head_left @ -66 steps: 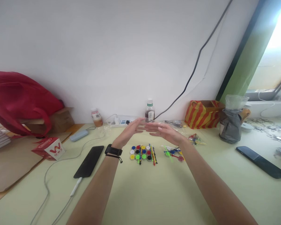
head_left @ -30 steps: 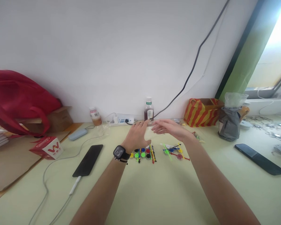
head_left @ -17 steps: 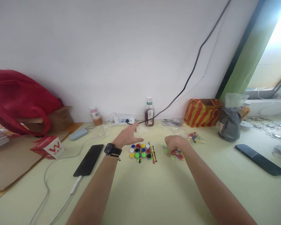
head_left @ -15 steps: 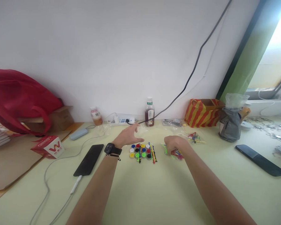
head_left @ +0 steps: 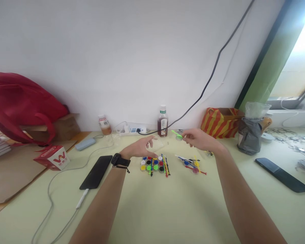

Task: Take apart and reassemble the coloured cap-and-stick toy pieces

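Note:
My left hand (head_left: 139, 146), with a black watch on the wrist, has its thumb and fingers around a clear plastic bag (head_left: 160, 146); the exact grip is hard to make out. A green plastic arrow (head_left: 176, 133) with a green round disc is pinched in my right hand (head_left: 193, 139), raised above the table. Below my left hand lie rows of small coloured discs (head_left: 148, 168) with bundles of plastic arrows (head_left: 165, 166) beside them. A loose group of coloured arrows and discs (head_left: 193, 165) lies below my right hand.
A dark bottle (head_left: 162, 122) and a power strip (head_left: 134, 131) stand by the wall. A phone (head_left: 96, 172) with a cable lies left, another phone (head_left: 282, 174) right. A striped bag (head_left: 216, 122), grey-wrapped object (head_left: 249, 135), red-and-white box (head_left: 52, 158) and red backpack (head_left: 22, 101) are around.
My right hand has lifted the green arrow and disc from the loose group, moving up and slightly left. My left hand has shifted slightly, and the clear bag now shows at its fingers.

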`<state>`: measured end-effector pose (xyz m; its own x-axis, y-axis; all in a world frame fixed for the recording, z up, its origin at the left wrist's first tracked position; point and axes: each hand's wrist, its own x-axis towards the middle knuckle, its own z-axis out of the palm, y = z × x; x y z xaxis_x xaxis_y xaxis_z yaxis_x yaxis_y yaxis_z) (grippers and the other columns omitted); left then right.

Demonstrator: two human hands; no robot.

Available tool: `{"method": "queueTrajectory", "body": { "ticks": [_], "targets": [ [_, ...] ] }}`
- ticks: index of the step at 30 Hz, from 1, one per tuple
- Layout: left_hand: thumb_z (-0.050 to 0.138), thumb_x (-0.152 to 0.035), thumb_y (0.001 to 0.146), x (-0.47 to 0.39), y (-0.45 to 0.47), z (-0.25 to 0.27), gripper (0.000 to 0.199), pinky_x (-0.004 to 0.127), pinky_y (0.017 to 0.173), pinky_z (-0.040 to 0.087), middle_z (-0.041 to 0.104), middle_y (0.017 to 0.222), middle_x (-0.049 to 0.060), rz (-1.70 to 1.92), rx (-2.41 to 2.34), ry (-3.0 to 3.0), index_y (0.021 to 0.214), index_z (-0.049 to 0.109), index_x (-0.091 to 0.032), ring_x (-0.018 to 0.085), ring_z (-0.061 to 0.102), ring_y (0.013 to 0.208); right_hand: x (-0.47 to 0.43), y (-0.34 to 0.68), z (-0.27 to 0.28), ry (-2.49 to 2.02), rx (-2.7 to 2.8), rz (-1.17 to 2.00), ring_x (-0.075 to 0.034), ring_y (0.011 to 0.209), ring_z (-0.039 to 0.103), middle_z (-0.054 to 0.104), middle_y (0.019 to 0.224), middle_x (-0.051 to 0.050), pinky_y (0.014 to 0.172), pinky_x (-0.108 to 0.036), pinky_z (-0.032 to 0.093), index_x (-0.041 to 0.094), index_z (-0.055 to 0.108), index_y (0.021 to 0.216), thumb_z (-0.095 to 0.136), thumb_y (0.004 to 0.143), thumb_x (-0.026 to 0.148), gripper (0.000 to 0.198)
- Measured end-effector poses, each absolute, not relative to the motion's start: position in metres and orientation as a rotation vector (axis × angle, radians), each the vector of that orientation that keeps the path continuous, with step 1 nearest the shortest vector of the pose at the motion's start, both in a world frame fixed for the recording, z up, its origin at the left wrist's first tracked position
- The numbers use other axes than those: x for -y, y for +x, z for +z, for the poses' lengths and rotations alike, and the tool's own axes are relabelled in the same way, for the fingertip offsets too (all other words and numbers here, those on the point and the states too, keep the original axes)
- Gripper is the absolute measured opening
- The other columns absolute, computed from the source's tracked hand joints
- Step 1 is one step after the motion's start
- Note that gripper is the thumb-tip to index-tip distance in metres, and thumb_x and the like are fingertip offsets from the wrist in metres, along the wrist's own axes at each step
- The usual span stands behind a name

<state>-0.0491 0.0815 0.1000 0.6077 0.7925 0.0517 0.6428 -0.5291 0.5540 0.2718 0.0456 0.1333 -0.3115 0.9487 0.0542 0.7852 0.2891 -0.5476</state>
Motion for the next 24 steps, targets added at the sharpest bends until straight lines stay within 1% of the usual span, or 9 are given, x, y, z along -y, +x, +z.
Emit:
{"method": "queueTrajectory", "body": {
  "ticks": [4,9,12,14,16,18,20,22,24],
  "targets": [
    [0.082,-0.063,0.066,-0.075,-0.042,0.107,0.088,0.031,0.076,0.046,0.062,0.108,0.006,0.393,-1.062,2.344,0.14,0.054,-0.025,0.023,0.059,0.09,-0.041,0.268,0.14,-1.433,2.166,0.453,-0.021,0.079,0.063,0.073,0.089,-0.005,0.068,-0.03,0.047,0.022,0.075,0.093,0.056,0.092,0.039,0.025],
    [0.084,-0.059,0.067,-0.068,-0.034,0.113,0.081,0.031,0.076,0.046,0.062,0.106,0.004,0.421,-0.951,2.313,0.137,0.056,-0.027,0.022,0.059,0.089,-0.036,0.261,0.141,-1.392,2.18,0.424,-0.022,0.087,0.063,0.073,0.101,-0.007,0.077,-0.032,0.048,0.024,0.077,0.094,0.059,0.089,0.029,0.019],
    [0.084,-0.055,0.068,-0.065,-0.027,0.115,0.076,0.032,0.076,0.047,0.062,0.103,0.004,0.429,-0.897,2.269,0.134,0.059,-0.027,0.02,0.058,0.085,-0.034,0.256,0.141,-1.378,2.211,0.41,-0.021,0.085,0.063,0.072,0.101,-0.007,0.075,-0.031,0.048,0.024,0.076,0.095,0.056,0.089,0.025,0.021],
    [0.085,-0.051,0.067,-0.062,-0.023,0.115,0.073,0.033,0.077,0.048,0.063,0.103,0.004,0.459,-0.857,2.225,0.131,0.061,-0.027,0.021,0.058,0.086,-0.033,0.251,0.141,-1.357,2.207,0.423,-0.02,0.08,0.062,0.071,0.094,-0.006,0.07,-0.03,0.047,0.023,0.075,0.098,0.055,0.09,0.026,0.022],
    [0.085,-0.048,0.068,-0.06,-0.019,0.114,0.074,0.034,0.078,0.049,0.063,0.104,0.004,0.488,-0.794,2.141,0.134,0.059,-0.027,0.023,0.059,0.09,-0.032,0.244,0.142,-1.327,2.182,0.418,-0.018,0.076,0.06,0.07,0.087,-0.004,0.067,-0.029,0.045,0.023,0.073,0.1,0.055,0.09,0.028,0.021],
    [0.082,-0.045,0.071,-0.059,-0.017,0.112,0.075,0.035,0.078,0.05,0.063,0.106,0.005,0.496,-0.717,2.029,0.139,0.056,-0.028,0.024,0.06,0.092,-0.031,0.237,0.142,-1.311,2.133,0.368,-0.018,0.074,0.058,0.069,0.084,-0.003,0.065,-0.028,0.044,0.023,0.072,0.102,0.058,0.09,0.03,0.02],
    [0.079,-0.042,0.074,-0.058,-0.016,0.111,0.074,0.036,0.078,0.05,0.063,0.107,0.006,0.507,-0.661,1.941,0.142,0.053,-0.028,0.025,0.061,0.094,-0.033,0.233,0.142,-1.297,2.08,0.331,-0.018,0.074,0.058,0.07,0.087,-0.003,0.066,-0.028,0.044,0.024,0.071,0.106,0.058,0.092,0.035,0.022],
    [0.077,-0.038,0.075,-0.058,-0.018,0.11,0.071,0.036,0.08,0.05,0.063,0.108,0.007,0.546,-0.64,1.896,0.141,0.054,-0.028,0.025,0.06,0.098,-0.038,0.235,0.14,-1.284,2.042,0.346,-0.018,0.076,0.059,0.071,0.091,-0.004,0.068,-0.029,0.045,0.023,0.07,0.108,0.053,0.096,0.039,0.027],
    [0.074,-0.035,0.076,-0.06,-0.022,0.109,0.068,0.036,0.082,0.05,0.063,0.107,0.007,0.601,-0.638,1.858,0.141,0.055,-0.028,0.025,0.059,0.1,-0.046,0.245,0.134,-1.31,2.045,0.386,-0.019,0.08,0.06,0.072,0.096,-0.006,0.071,-0.029,0.046,0.022,0.069,0.107,0.047,0.098,0.039,0.029]
  ]
}}
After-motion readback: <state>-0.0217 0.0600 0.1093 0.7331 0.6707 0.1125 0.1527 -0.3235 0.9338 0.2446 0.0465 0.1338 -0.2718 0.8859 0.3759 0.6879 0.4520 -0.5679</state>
